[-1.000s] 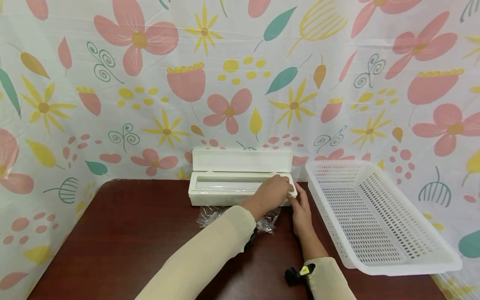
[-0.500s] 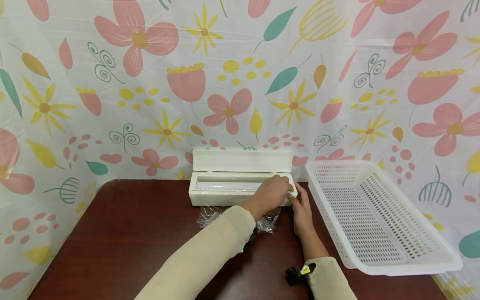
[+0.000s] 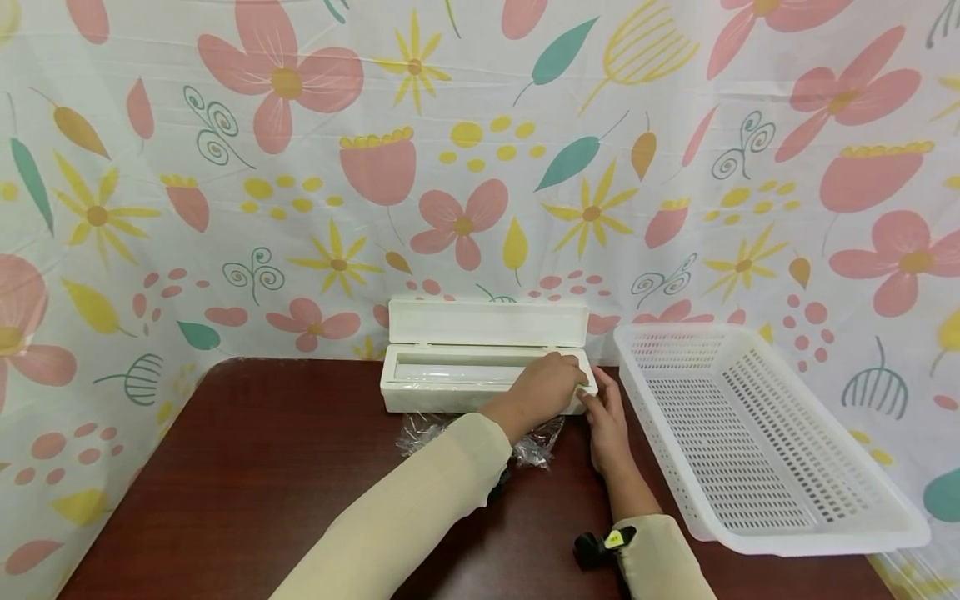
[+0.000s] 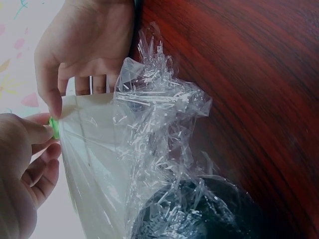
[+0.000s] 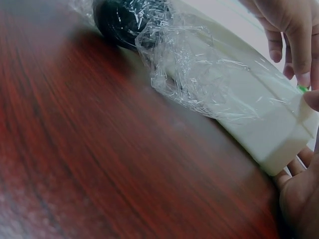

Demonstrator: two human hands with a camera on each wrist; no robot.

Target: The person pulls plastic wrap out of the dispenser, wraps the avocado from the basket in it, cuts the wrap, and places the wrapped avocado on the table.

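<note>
A white cling film dispenser (image 3: 442, 398) stands at the back of the table, lid (image 3: 487, 323) raised and a film roll (image 3: 450, 372) inside. My left hand (image 3: 543, 387) reaches over its right part and pinches a small green slide cutter (image 4: 55, 128) at the front top edge. The right hand (image 3: 609, 429) grips the dispenser's right end, thumb near the cutter and fingers round the end. Crumpled clear cling film (image 4: 159, 114) hangs from the front onto the table. It covers a dark rounded object (image 5: 117, 22), whose kind is unclear; my left forearm hides it in the head view.
A white perforated plastic basket (image 3: 701, 517) stands at the right of the dark red wooden table (image 3: 247, 483). A flower-print curtain (image 3: 465, 100) hangs right behind the dispenser.
The head view has shifted very slightly. Both hands, the dispenser and the cling film hold the same positions.
</note>
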